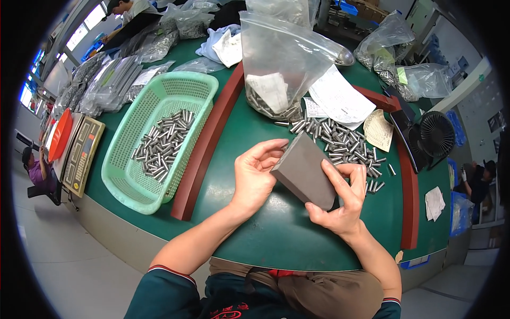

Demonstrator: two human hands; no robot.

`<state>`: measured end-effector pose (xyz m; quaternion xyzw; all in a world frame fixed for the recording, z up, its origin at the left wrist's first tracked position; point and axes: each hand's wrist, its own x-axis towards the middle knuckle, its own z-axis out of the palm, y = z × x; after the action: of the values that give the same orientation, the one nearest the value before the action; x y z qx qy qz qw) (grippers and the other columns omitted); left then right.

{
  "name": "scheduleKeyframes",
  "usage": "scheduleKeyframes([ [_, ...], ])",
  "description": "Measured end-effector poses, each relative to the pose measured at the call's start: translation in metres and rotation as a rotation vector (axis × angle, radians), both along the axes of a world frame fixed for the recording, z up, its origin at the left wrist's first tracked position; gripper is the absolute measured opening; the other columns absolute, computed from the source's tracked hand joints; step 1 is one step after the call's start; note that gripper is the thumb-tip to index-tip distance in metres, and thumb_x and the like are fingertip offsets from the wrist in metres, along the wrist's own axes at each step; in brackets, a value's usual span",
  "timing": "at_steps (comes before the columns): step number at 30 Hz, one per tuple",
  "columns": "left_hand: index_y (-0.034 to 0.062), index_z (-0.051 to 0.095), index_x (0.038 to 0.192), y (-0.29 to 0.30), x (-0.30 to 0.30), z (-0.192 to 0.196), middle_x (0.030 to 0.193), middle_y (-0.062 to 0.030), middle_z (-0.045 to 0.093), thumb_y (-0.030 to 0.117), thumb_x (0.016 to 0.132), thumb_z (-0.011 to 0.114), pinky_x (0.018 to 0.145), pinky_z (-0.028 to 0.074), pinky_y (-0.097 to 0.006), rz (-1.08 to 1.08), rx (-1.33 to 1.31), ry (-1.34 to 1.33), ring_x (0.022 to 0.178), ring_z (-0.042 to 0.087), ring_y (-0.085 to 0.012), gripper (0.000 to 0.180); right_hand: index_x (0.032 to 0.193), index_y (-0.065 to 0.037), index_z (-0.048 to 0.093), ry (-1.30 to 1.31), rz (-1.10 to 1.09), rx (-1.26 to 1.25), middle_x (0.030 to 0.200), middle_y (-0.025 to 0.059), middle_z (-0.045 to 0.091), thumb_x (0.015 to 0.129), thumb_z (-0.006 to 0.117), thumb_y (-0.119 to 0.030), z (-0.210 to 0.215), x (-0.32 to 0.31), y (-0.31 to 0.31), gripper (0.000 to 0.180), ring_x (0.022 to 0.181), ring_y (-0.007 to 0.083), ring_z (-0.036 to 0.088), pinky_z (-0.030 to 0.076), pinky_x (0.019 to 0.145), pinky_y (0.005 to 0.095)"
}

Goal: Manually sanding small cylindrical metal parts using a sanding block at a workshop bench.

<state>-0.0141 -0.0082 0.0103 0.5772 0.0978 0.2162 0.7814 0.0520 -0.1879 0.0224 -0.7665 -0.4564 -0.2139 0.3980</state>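
In my right hand [345, 199] is a flat grey-brown rectangular block [305, 173], tilted, with my thumb on its lower edge and fingers along its right side. My left hand [256, 173] is closed at the block's upper left edge, fingers curled behind it. Whatever those fingertips pinch is hidden. Just beyond the block lies a loose pile of short metal pins [340, 141] on the green tabletop [244, 228]. More metal pins [164, 141] lie in a light green perforated plastic basket [119, 159] to the left.
Dark red rails [204, 154] frame the work area. Behind the pile stands an open clear bag [287, 53] of pins, with paper sheets [340, 98] beside it. A weighing scale [82, 154] sits far left, a black fan [435, 133] right. Other people [45, 173] are in the background.
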Motion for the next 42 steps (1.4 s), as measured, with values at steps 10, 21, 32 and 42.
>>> scheduleKeyframes([
  [10, 0.0004, 0.066, 0.114, -0.005, -0.001, -0.002, 0.103, -0.009, 0.067, -0.023, 0.066, 0.051, 0.086, 0.052, -0.028, 0.146, 0.179, -0.14, 0.09, 0.065, -0.0142, 0.055, 0.114, -0.002, 0.065, -0.047, -0.01, 0.008, 0.09, 0.0127, 0.053, 0.047, 0.078, -0.031, 0.0, -0.001, 0.001, 0.074, 0.079, 0.0257, 0.049, 0.039, 0.071, 0.0377],
  [21, 0.0022, 0.068, 0.111, -0.004, -0.002, -0.002, 0.095, -0.0081, 0.068, -0.013, 0.074, 0.064, 0.08, 0.053, -0.026, 0.225, 0.368, -0.219, 0.085, 0.065, -0.0139, 0.04, 0.113, -0.003, 0.066, -0.022, -0.053, 0.021, 0.089, 0.0123, 0.053, 0.047, 0.079, -0.032, -0.003, 0.0, 0.003, 0.073, 0.079, 0.0253, 0.048, 0.038, 0.073, 0.0378],
  [32, 0.0014, 0.068, 0.107, 0.0, -0.001, -0.001, 0.095, -0.0082, 0.068, -0.011, 0.075, 0.067, 0.08, 0.053, -0.026, 0.176, 0.338, -0.233, 0.088, 0.065, -0.0144, 0.034, 0.113, -0.002, 0.066, 0.008, -0.018, 0.002, 0.088, 0.01, 0.052, 0.047, 0.078, -0.027, 0.004, -0.003, -0.001, 0.071, 0.078, 0.0245, 0.048, 0.037, 0.074, 0.037],
  [42, 0.0022, 0.058, 0.119, 0.01, 0.001, -0.001, 0.097, -0.0127, 0.067, 0.0, 0.084, 0.067, 0.08, 0.054, -0.029, -0.181, -0.3, 0.142, 0.085, 0.066, -0.017, 0.036, 0.115, 0.001, 0.064, 0.288, -0.254, 0.092, 0.088, 0.0055, 0.047, 0.06, 0.076, -0.02, 0.002, 0.015, -0.013, 0.06, 0.083, 0.0185, 0.046, 0.039, 0.078, 0.0317],
])
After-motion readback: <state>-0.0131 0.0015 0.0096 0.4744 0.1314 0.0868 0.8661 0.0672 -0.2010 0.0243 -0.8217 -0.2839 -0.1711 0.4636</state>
